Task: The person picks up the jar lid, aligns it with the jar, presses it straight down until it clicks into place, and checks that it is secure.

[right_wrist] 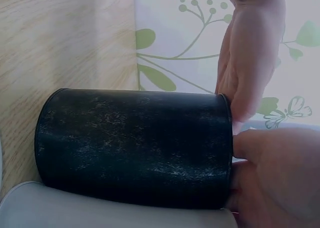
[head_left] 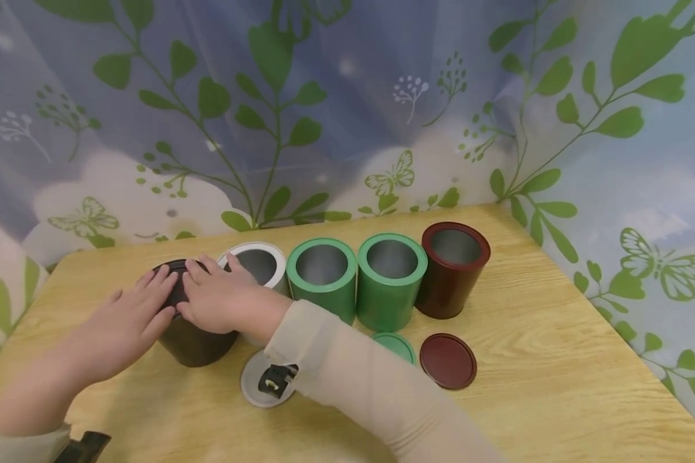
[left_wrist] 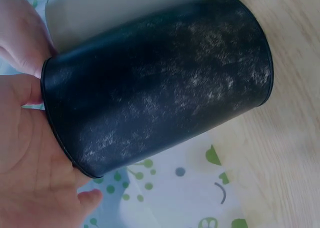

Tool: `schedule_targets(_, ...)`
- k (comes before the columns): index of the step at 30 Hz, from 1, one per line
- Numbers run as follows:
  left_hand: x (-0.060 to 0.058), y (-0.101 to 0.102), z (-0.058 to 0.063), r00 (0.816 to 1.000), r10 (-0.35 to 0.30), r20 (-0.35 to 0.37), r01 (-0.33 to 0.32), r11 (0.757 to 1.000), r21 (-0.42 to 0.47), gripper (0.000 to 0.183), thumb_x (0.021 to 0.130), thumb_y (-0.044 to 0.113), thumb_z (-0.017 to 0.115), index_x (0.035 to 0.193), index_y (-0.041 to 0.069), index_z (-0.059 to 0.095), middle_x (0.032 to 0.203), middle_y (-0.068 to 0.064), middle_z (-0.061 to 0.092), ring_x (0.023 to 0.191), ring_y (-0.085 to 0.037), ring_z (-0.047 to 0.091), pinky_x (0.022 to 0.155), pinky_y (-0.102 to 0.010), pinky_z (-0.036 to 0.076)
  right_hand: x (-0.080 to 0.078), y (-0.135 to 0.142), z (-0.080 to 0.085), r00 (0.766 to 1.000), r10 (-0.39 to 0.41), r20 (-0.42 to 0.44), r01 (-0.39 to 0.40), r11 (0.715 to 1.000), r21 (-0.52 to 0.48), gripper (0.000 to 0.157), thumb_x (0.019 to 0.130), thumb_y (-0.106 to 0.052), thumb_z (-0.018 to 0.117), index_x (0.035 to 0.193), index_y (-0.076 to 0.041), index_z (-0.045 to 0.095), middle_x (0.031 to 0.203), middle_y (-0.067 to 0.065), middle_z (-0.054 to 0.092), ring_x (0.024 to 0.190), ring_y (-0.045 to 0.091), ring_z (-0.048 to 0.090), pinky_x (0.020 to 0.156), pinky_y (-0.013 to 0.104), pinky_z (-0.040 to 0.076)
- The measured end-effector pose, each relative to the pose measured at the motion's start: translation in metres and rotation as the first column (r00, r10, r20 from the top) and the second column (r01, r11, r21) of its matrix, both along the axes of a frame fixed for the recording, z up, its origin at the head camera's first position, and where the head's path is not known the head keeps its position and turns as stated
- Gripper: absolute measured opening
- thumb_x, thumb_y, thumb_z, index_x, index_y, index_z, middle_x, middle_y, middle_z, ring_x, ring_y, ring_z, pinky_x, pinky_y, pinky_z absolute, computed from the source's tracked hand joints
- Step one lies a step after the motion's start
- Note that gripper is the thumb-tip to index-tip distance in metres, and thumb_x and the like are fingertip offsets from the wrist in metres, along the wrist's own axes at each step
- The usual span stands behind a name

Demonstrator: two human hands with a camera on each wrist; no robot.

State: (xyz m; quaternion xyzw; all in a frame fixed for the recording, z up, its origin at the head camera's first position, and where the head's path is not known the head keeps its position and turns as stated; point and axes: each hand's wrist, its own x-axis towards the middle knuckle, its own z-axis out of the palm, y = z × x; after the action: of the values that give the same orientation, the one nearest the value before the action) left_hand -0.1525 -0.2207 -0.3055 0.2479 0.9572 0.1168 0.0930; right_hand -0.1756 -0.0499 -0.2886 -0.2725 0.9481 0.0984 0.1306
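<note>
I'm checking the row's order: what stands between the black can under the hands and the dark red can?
Between the black can and the dark red can, the head view shows the white can, then the first green can and the second green can.

black can (head_left: 194, 344), pale-flecked | white can (left_wrist: 120, 13) | green cans (head_left: 387, 305) | dark-red can (head_left: 450, 288) | backdrop (head_left: 347, 128): green leaf-and-butterfly print

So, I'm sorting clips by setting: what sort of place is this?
Probably a staged tabletop recording corner: a wood-grain table backed by a leaf-print backdrop, holding a row of cans.
</note>
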Motion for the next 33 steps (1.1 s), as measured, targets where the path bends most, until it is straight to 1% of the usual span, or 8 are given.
schedule_targets(3, 0.003, 0.0003, -0.0023, 0.999, 0.003, -0.033, -0.004, 0.999, -0.046, 0.061, 0.103, 0.038, 0.026, 0.147, -0.002, 0.013, 0.152, -0.024, 0.005, 0.138, -0.042, -0.001, 0.099, -0.069, 0.003, 0.0008, -0.0014, -0.0019, 1.0, 0.001, -0.008, -0.001, 1.0, 0.001, 0.057, 0.098, -0.054, 0.011, 0.149, -0.032, 0.0, 0.152, -0.016, -0.011, 0.138, 0.005, -0.014, 0.112, 0.036, -0.003)
schedule_targets(8, 0.0042, 0.0005, -0.0016, 0.999, 0.017, -0.042, -0.019, 0.999, -0.047, 0.061, 0.103, 0.039, 0.025, 0.148, -0.001, 0.012, 0.152, -0.025, 0.003, 0.138, -0.042, -0.001, 0.099, -0.069, 0.002, 0.0005, -0.0017, -0.0022, 1.0, 0.002, -0.014, -0.002, 1.0, -0.005, 0.057, 0.098, -0.054, 0.01, 0.149, -0.032, -0.001, 0.152, -0.015, -0.011, 0.137, 0.005, -0.014, 0.112, 0.036, -0.003)
schedule_targets(14, 0.0014, 0.002, -0.0013, 0.998, 0.013, -0.061, -0.016, 0.998, -0.056, 0.062, 0.103, 0.04, 0.025, 0.147, -0.002, 0.014, 0.15, -0.028, 0.003, 0.138, -0.043, 0.0, 0.099, -0.07, 0.004, -0.0004, 0.0016, 0.0002, 1.0, 0.011, -0.028, -0.011, 1.0, -0.015, 0.057, 0.099, -0.052, 0.011, 0.15, -0.029, 0.002, 0.154, -0.014, -0.008, 0.138, 0.006, -0.012, 0.113, 0.036, -0.002)
schedule_targets(22, 0.0006, -0.0058, -0.0042, 0.995, 0.006, -0.098, -0.008, 1.0, -0.022, 0.06, 0.103, 0.037, 0.028, 0.147, -0.001, 0.017, 0.151, -0.027, 0.005, 0.138, -0.041, 0.001, 0.098, -0.07, 0.005, 0.0, -0.0024, -0.0004, 0.998, 0.017, -0.062, -0.018, 1.0, -0.024, 0.057, 0.099, -0.052, 0.012, 0.15, -0.029, 0.004, 0.154, -0.013, -0.006, 0.139, 0.006, -0.01, 0.113, 0.037, 0.0)
schedule_targets(27, 0.0028, -0.0064, -0.0052, 0.997, 0.005, -0.083, -0.007, 1.0, -0.018, 0.06, 0.103, 0.037, 0.029, 0.148, 0.0, 0.017, 0.151, -0.026, 0.005, 0.138, -0.04, 0.0, 0.097, -0.071, 0.006, 0.001, -0.0025, -0.0011, 0.999, 0.018, -0.047, -0.019, 1.0, -0.022, 0.057, 0.099, -0.052, 0.013, 0.15, -0.03, 0.005, 0.154, -0.013, -0.006, 0.139, 0.006, -0.01, 0.113, 0.037, 0.0)
schedule_targets(31, 0.0025, -0.0051, -0.0059, 0.995, 0.006, -0.095, -0.007, 1.0, -0.007, 0.06, 0.103, 0.038, 0.03, 0.148, 0.001, 0.017, 0.152, -0.025, 0.006, 0.138, -0.041, 0.004, 0.097, -0.071, 0.008, 0.001, -0.0009, -0.0019, 0.998, 0.019, -0.054, -0.02, 1.0, -0.016, 0.056, 0.099, -0.052, 0.012, 0.15, -0.03, 0.005, 0.154, -0.013, -0.006, 0.139, 0.005, -0.01, 0.113, 0.037, 0.0)
schedule_targets(33, 0.0024, -0.0048, -0.0061, 0.995, 0.008, -0.102, -0.008, 1.0, -0.002, 0.06, 0.102, 0.038, 0.031, 0.148, 0.001, 0.018, 0.152, -0.025, 0.008, 0.137, -0.044, 0.008, 0.096, -0.071, 0.009, 0.001, -0.0005, -0.0023, 0.998, 0.022, -0.052, -0.023, 1.0, -0.017, 0.056, 0.099, -0.052, 0.013, 0.15, -0.03, 0.005, 0.154, -0.013, -0.005, 0.139, 0.005, -0.009, 0.113, 0.037, 0.0)
